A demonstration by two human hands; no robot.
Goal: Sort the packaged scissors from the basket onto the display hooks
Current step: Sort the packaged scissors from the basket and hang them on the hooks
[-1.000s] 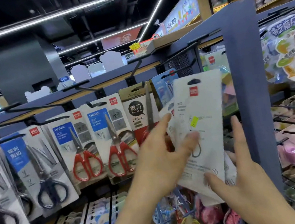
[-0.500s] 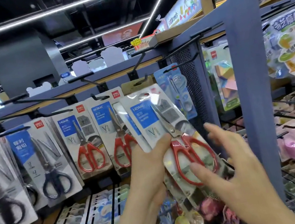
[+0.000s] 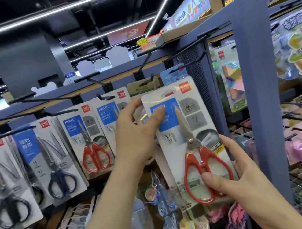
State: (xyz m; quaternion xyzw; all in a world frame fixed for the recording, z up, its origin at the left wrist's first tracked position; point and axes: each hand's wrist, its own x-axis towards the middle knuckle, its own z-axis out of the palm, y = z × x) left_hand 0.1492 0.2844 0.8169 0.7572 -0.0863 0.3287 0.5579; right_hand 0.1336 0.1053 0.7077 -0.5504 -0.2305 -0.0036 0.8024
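Note:
A pack of red-handled scissors [image 3: 190, 139] is held up in front of the blue display rack, its top close under a black hook [image 3: 147, 83]. My left hand [image 3: 139, 134] pinches the pack's upper left edge, thumb on the blue label. My right hand [image 3: 234, 176] grips its lower end, thumb over the red handles. A second pack seems to lie behind it. More red-handled packs [image 3: 92, 142] hang on hooks just to the left. The basket is out of view.
Dark-handled scissor packs [image 3: 54, 162] hang further left. Bare black hooks [image 3: 92, 78] jut from the top rail. A blue upright post [image 3: 263, 95] stands close to the right, with wire shelves of toys beyond. Small goods hang below.
The pack, back-side out a second ago, now faces forward and stands more upright. My left hand moved up to its top edge; my right hand closed round its lower end.

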